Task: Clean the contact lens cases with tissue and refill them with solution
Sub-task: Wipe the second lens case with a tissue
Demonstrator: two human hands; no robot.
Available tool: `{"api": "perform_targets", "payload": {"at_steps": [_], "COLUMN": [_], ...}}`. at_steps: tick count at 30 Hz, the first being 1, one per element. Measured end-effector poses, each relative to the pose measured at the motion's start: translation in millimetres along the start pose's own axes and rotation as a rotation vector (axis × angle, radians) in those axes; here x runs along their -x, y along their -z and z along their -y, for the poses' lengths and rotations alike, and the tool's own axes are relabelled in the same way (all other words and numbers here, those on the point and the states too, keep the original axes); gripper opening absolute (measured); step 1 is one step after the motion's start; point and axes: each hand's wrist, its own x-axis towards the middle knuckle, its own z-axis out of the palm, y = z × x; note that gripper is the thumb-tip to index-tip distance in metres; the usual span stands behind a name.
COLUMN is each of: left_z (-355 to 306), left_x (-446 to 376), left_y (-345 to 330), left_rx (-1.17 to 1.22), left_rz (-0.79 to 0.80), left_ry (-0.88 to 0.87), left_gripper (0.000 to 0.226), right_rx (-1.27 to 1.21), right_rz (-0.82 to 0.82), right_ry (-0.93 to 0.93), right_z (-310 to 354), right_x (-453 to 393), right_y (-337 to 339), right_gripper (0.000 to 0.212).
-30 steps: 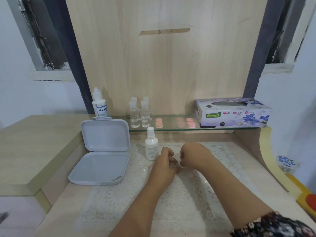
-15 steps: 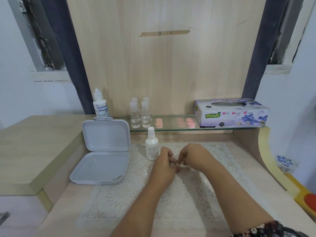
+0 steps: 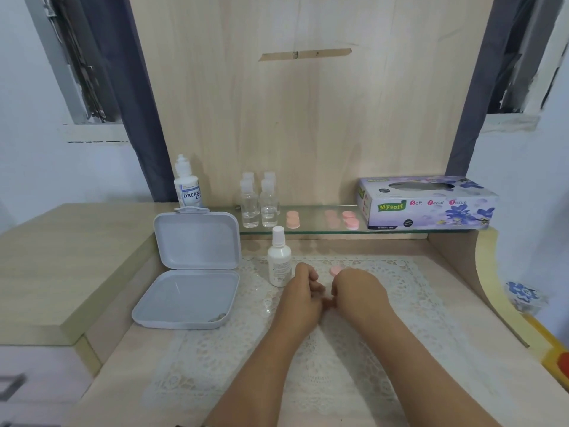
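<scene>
My left hand [image 3: 304,292] and my right hand [image 3: 358,288] meet over the lace mat [image 3: 409,291], fingers curled, fingertips touching. They grip something small between them, apparently a contact lens case, almost wholly hidden. A pink lens case piece [image 3: 335,270] lies on the mat just beyond my right hand. A small white solution bottle [image 3: 278,260] stands upright left of my left hand. More pink lens cases [image 3: 292,219] [image 3: 351,220] sit on the glass shelf [image 3: 314,231]. The tissue box [image 3: 428,203] is at the shelf's right end.
An open grey plastic box [image 3: 191,272] sits left of the mat, lid propped up. Several small clear bottles [image 3: 258,208] and a larger labelled solution bottle [image 3: 187,186] stand at the back. A raised wooden ledge [image 3: 61,266] runs along the left.
Both hands have stayed together with small finger movements. My right hand has dropped slightly, uncovering the pink piece on the mat behind it.
</scene>
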Motion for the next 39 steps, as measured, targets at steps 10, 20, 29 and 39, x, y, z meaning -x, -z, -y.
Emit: {"api": "perform_targets", "payload": {"at_steps": [10,20,29,39], "left_z": [2.9,2.7,2.3,1.7], "left_x": [0.4,1.3,1.7,1.9], "left_y": [-0.8,0.4,0.3,-0.4], "left_rx": [0.046,0.078,0.037,0.031], "left_rz": [0.024,0.024,-0.006,-0.008], "left_ry": [0.003,0.005,-0.046,-0.010], "left_gripper": [0.034,0.035,0.033,0.036], "right_rx": [-0.759,-0.634,-0.073,-0.330], "right_rz": [-0.035,-0.169,0.113,-0.060], "right_ry": [0.009,0.100,0.157,-0.060], "right_z": [-33.5,-25.9,-5.0,-5.2], "right_x": [15.7,8.3,-17.5,-5.5], "right_y": [-7.4,-16.0,15.3,-4.0], "right_gripper": [0.018,0.022,0.018,0.012]}}
